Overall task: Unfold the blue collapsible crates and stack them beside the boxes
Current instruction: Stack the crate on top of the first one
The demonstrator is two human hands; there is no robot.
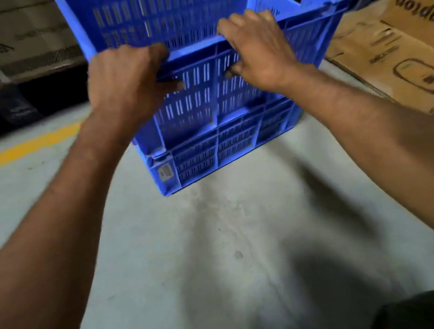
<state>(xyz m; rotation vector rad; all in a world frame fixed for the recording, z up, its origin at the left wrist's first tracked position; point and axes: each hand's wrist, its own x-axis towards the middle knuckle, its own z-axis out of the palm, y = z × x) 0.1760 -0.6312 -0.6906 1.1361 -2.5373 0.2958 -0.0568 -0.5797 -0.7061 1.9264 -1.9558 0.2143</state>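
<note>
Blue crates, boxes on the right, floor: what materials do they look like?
Upper blue crate, gripped by both hands, and lower blue crate: likely moulded rigid plastic, with uniform colour, slotted vents, ribs and a slight sheen. Boxes: brown corrugated cardboard, matte, printed, with creased flaps. Floor: looks like grey concrete, smooth, scuffed, possibly sealed; the yellow line appears painted.
</note>
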